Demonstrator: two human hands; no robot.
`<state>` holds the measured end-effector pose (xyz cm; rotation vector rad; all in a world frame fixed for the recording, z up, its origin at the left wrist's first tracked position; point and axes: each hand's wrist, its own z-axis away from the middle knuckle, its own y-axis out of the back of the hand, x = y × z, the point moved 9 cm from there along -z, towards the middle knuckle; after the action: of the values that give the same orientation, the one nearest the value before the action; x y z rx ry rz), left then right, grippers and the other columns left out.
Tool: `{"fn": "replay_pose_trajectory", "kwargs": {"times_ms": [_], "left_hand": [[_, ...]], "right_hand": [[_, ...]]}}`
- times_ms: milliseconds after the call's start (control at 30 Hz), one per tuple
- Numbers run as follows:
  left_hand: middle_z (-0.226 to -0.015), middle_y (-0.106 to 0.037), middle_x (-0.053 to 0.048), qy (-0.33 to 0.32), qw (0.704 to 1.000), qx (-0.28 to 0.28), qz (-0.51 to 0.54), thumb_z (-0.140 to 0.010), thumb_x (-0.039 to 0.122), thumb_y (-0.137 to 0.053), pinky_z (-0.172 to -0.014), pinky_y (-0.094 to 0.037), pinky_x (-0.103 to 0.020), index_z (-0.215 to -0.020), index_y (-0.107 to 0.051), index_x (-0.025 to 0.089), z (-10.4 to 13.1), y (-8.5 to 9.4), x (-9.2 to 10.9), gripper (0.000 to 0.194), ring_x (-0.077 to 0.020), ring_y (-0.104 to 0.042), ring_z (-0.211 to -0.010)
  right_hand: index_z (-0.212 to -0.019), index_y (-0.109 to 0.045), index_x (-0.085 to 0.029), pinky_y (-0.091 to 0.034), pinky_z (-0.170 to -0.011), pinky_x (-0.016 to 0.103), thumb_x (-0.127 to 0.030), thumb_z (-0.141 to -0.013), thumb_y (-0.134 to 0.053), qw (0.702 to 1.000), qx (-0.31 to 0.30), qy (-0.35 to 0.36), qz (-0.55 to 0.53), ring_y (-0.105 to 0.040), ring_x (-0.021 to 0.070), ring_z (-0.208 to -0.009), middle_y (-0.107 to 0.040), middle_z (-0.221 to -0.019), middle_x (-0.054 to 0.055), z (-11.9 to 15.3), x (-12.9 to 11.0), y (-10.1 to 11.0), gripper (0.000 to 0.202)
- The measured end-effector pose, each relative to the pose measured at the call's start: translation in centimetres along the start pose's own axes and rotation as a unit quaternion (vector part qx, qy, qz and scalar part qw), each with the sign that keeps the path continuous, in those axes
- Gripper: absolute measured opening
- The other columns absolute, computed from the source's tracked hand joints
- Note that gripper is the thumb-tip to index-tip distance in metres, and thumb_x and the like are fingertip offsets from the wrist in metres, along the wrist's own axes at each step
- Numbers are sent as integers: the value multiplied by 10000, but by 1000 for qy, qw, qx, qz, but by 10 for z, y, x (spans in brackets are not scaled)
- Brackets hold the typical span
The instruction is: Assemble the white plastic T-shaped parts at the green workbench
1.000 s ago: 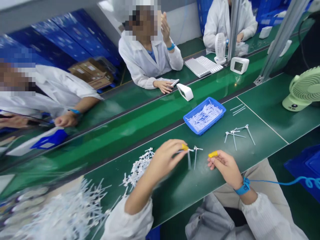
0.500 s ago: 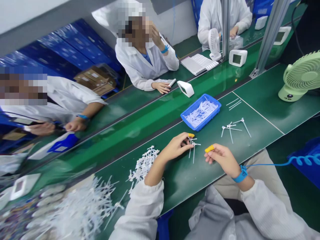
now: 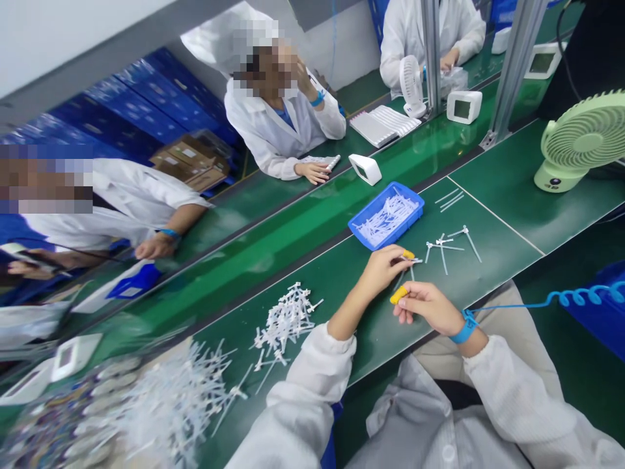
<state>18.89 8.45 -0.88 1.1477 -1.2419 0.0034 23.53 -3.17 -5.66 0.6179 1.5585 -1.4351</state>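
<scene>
My left hand (image 3: pixel 383 270) is closed in a pinch on thin white strips with small heads (image 3: pixel 413 262), which look like cable ties. Their tails hang towards the table. Just nearer to me, my right hand (image 3: pixel 432 306) has thumb and forefinger pressed together. Whether anything small sits between them, I cannot make out. Both hands wear yellow finger cots, and a blue wrist strap (image 3: pixel 463 327) circles my right wrist. Several similar white pieces (image 3: pixel 442 243) lie spread out beyond my hands. Behind my left hand stands a blue tray (image 3: pixel 418 213) full of loose white strips.
Left of my arm lies a heap of joined white pieces (image 3: pixel 287 319), with a larger pile (image 3: pixel 170 397) nearer. Three bare strips (image 3: pixel 450 200) lie towards a green fan (image 3: pixel 586 140). A coiled blue cord (image 3: pixel 581 296) runs from my wrist. Co-workers sit across the bench.
My left hand has moved right with the white pieces, nearer to those spread on the table. My right hand stays pinched and has barely moved. The view has shifted slightly.
</scene>
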Motion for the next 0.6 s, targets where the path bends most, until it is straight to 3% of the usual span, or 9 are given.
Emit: {"fn": "replay_pose_trajectory", "kwargs": {"times_ms": [133,200,267,333,400,600], "left_hand": [[-1371,-674,-125,18,997,29,71,-980,262,-757,-872,-664,-334,-1447,-638,207,-6,-15,18,485,-209,-753,-1031],[-1450,-629,-136,6,997,36,64,-998,257,-737,-887,-665,-326,-1497,-590,213,5,-9,29,521,-212,-743,-1083],[-1386,-679,-115,2,999,49,12,-1031,267,-708,-935,-649,-341,-1466,-613,222,25,7,35,447,-213,-736,-1082],[-1263,-744,-84,17,996,69,-60,-1065,282,-670,-985,-620,-367,-1403,-655,232,52,33,30,342,-218,-738,-1053],[-1223,-760,-81,53,984,105,-131,-1081,297,-644,-1001,-600,-384,-1362,-674,228,84,68,12,291,-230,-734,-1053],[-1311,-725,-159,276,900,194,-276,-1052,326,-640,-1066,-549,-450,-1347,-658,156,188,175,-82,341,-295,-701,-1154]], "right_hand": [[-896,-744,-191,-542,-599,264,-471,-909,-838,999,16,5,-32,-692,141,-629,-795,-810,24,1,-2,5,295],[-887,-748,-190,-541,-598,257,-458,-870,-878,997,39,-4,-63,-695,140,-642,-796,-824,26,2,-3,10,299],[-893,-752,-190,-535,-600,248,-440,-832,-914,993,64,-20,-102,-699,140,-663,-792,-826,27,1,-3,17,304],[-923,-755,-195,-528,-598,246,-430,-816,-929,988,77,-42,-129,-698,145,-680,-785,-825,26,1,-2,22,312],[-948,-754,-200,-521,-596,252,-428,-816,-931,985,78,-63,-141,-693,152,-690,-778,-826,25,1,0,26,317],[-968,-748,-210,-516,-612,270,-412,-836,-924,985,56,-86,-136,-675,162,-714,-760,-849,25,-2,4,30,299]]}}
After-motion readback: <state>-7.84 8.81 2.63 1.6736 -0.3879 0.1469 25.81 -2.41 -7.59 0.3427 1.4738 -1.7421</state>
